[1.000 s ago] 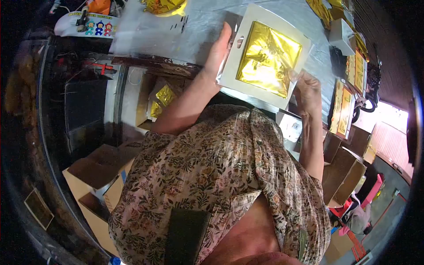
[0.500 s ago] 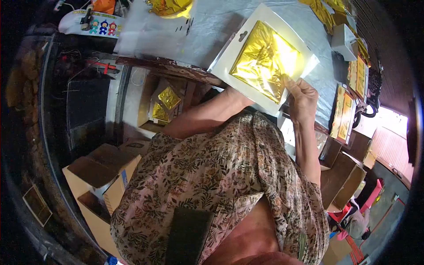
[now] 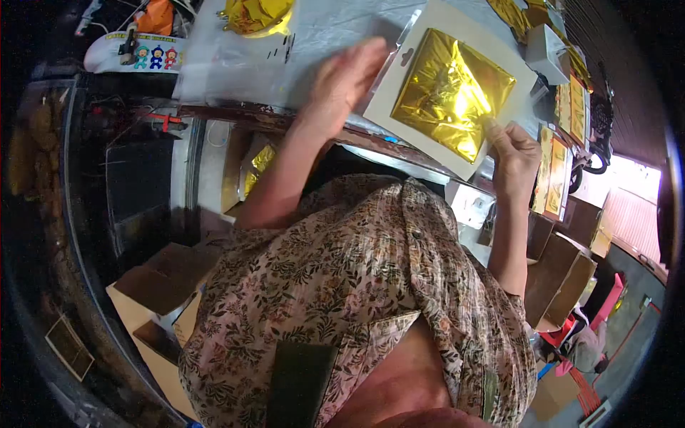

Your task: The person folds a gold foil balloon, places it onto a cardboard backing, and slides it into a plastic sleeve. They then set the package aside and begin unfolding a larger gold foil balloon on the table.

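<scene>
A white hang card with a folded gold foil packet [image 3: 453, 93] on its front is tilted over the front edge of the work table [image 3: 357, 32]. Thumb and fingers of my right hand [image 3: 515, 158] pinch its lower right corner. Off the card's left edge, my left hand [image 3: 346, 82] is raised over the table edge, its fingers stretched out and somewhat blurred, with nothing in them. Clear plastic shows along the card's edges.
Crumpled gold foil [image 3: 260, 14] lies at the table's back left, more gold foil [image 3: 510, 18] at the back right. Printed boxes [image 3: 553, 171] stand along the right side. Cardboard boxes [image 3: 160, 278] sit on the floor to the left. Gold packets [image 3: 260, 167] lie beneath the table.
My left hand has come out from behind the card and swung up to its left. The card and my right hand have shifted slightly right.
</scene>
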Demonstrator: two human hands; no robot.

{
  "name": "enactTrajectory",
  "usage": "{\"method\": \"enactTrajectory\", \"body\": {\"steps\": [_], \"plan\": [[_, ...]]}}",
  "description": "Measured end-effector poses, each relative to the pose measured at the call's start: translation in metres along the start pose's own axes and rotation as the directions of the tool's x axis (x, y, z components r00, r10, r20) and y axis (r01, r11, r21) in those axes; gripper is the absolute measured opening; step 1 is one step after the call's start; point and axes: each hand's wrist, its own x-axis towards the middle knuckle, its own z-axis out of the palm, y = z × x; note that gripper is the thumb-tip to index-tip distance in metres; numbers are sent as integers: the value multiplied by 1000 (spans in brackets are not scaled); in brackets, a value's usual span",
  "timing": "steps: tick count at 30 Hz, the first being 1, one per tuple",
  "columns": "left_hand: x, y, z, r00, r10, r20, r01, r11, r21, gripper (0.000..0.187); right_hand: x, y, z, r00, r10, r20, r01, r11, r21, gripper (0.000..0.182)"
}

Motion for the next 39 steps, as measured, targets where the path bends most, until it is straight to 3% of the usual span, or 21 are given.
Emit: {"method": "enactTrajectory", "body": {"steps": [2,4,5,7,11,14,17,19,20,22,23,24,26,28,29,30,32,33,39], "plan": [[3,13,-1,999,43,-28,-40,994,101,55,2,2,0,999,49,-15,-46,992,121,10],[7,29,3,952,203,229,-271,907,322,57,5,5,-7,997,71,1,-71,992,104,11],[8,36,3,952,201,230,-269,908,321,57,5,6,-10,996,92,15,-93,992,84,14],[12,45,2,930,28,367,-202,872,447,67,2,0,-11,996,86,13,-87,994,69,14],[9,48,5,918,-38,395,-145,894,424,71,-1,-4,-14,998,55,18,-57,995,80,15],[7,41,3,904,-60,423,-100,933,347,75,-4,-3,-21,993,70,96,-82,989,121,15],[10,20,1,916,-21,401,-103,953,285,70,-4,-1,-14,997,52,59,-64,974,217,12],[17,1,9,961,124,247,-57,963,-263,63,1,14,-16,997,75,33,-81,969,234,12],[15,-1,35,997,59,56,-37,940,-338,64,5,25,-18,995,100,11,-100,963,250,11],[8,-13,50,955,-253,157,290,671,-682,67,9,38,-26,981,172,91,-189,952,242,11],[8,-36,49,921,-129,368,385,451,-805,67,6,33,-21,974,195,118,-215,957,195,12],[8,-44,57,924,-126,361,378,452,-808,67,3,34,-9,982,183,33,-186,967,173,11],[6,-62,71,912,-55,407,397,367,-841,59,-4,23,8,982,188,24,-190,969,158,11],[1,-92,74,919,-124,375,389,452,-803,49,-8,26,9,984,177,17,-177,976,126,11],[-4,-84,85,902,-235,361,426,362,-829,41,-9,29,9,985,174,15,-174,976,129,11],[-4,-95,87,902,-234,362,427,364,-828,41,-10,31,9,985,168,29,-171,971,167,10],[-7,-115,85,869,-102,484,489,332,-807,36,-10,31,11,986,159,42,-164,964,211,10],[-8,-117,84,883,-224,414,470,408,-783,32,-11,30,13,987,158,34,-162,967,199,10],[-8,-130,85,897,-220,382,440,401,-803,31,-11,25,26,989,143,-48,-134,980,146,12]]}}
